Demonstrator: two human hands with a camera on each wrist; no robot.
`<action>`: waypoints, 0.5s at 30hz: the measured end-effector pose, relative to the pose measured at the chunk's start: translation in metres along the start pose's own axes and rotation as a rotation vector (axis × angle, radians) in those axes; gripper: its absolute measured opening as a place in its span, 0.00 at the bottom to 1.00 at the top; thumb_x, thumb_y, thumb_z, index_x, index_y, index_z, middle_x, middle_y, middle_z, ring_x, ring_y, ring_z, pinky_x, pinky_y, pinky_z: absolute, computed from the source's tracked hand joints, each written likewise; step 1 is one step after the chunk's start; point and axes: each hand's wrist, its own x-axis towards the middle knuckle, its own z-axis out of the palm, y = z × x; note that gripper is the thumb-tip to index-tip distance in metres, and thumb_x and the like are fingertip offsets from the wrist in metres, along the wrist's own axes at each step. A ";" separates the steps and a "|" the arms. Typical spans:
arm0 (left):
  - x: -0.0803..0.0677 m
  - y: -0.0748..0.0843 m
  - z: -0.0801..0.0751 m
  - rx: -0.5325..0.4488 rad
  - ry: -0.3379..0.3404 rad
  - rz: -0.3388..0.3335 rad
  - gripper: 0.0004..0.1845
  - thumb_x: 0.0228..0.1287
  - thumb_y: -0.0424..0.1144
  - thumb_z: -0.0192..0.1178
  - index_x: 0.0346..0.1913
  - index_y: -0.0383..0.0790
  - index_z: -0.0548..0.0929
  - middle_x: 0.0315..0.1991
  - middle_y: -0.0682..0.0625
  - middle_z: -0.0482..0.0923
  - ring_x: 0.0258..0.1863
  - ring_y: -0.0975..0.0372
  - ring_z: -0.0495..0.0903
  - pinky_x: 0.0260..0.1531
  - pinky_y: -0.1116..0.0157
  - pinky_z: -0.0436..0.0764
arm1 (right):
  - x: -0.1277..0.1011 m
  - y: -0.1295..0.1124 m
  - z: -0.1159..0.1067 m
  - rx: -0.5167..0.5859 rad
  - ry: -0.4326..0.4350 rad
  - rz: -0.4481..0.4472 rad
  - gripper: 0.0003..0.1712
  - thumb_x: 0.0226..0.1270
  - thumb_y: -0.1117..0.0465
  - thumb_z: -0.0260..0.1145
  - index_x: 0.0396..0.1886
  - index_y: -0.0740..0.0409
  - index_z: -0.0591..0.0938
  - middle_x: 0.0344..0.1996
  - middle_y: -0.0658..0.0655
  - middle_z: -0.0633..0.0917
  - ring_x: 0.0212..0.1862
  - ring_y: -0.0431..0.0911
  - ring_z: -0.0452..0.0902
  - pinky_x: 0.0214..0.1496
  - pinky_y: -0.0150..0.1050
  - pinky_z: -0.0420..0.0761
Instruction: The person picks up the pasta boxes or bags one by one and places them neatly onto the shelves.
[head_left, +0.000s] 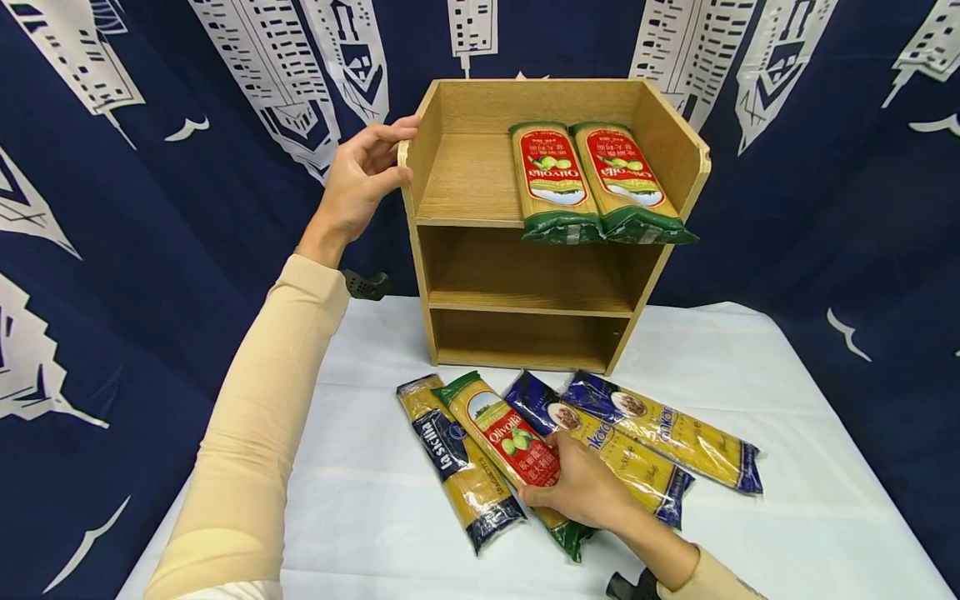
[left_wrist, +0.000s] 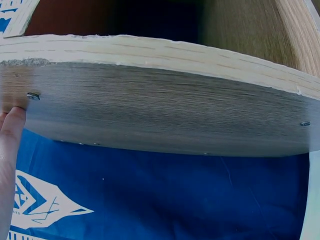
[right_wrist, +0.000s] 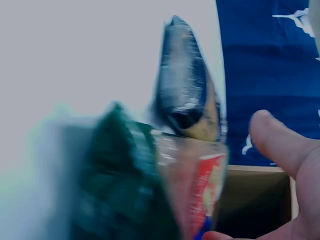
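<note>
Right hand: the right hand (head_left: 581, 492) lay nearest the camera, fingers curled round the lower part of the Olivoila packet (head_left: 510, 450); its wrist ran out of the head view's bottom edge.
Olivoila packet: it lay on the white tablecloth (head_left: 787, 533) among the other packets, its middle hidden under the hand; in the right wrist view its green end (right_wrist: 120, 190) was a blur.
Neighbours: a dark-labelled spaghetti packet (head_left: 457, 458) touched it on the left; two blue-and-yellow packets (head_left: 660, 433) lay to the right, the nearer one partly covered by the hand.
Left hand: the left hand (head_left: 360, 179) rested against the outer left side of the wooden shelf (head_left: 465, 183), fingers loosely bent over its front corner; the left wrist view showed only one fingertip (left_wrist: 12, 120) at the panel.
Top shelf: two red-labelled packets (head_left: 592, 179) lay side by side, ends overhanging the front edge.
Hard to read: small print on all labels.
</note>
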 end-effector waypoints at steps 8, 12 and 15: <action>0.002 0.002 0.000 0.006 -0.005 0.010 0.21 0.56 0.14 0.60 0.53 0.29 0.82 0.69 0.37 0.72 0.69 0.50 0.71 0.69 0.56 0.68 | 0.004 0.008 0.014 -0.137 0.088 -0.043 0.54 0.38 0.51 0.87 0.64 0.70 0.73 0.51 0.62 0.80 0.49 0.52 0.76 0.51 0.53 0.80; 0.001 0.001 0.000 0.002 0.004 -0.002 0.21 0.55 0.14 0.60 0.53 0.30 0.83 0.69 0.38 0.72 0.69 0.50 0.71 0.68 0.56 0.69 | 0.006 0.008 0.015 -0.186 0.077 -0.039 0.58 0.31 0.49 0.89 0.63 0.72 0.74 0.48 0.62 0.80 0.46 0.53 0.77 0.50 0.54 0.81; 0.000 0.000 0.001 -0.007 0.009 -0.015 0.22 0.55 0.14 0.60 0.52 0.31 0.83 0.69 0.38 0.72 0.69 0.50 0.71 0.69 0.56 0.68 | 0.008 0.007 0.015 -0.228 0.060 -0.035 0.60 0.29 0.49 0.89 0.63 0.74 0.73 0.52 0.67 0.79 0.51 0.58 0.78 0.55 0.58 0.80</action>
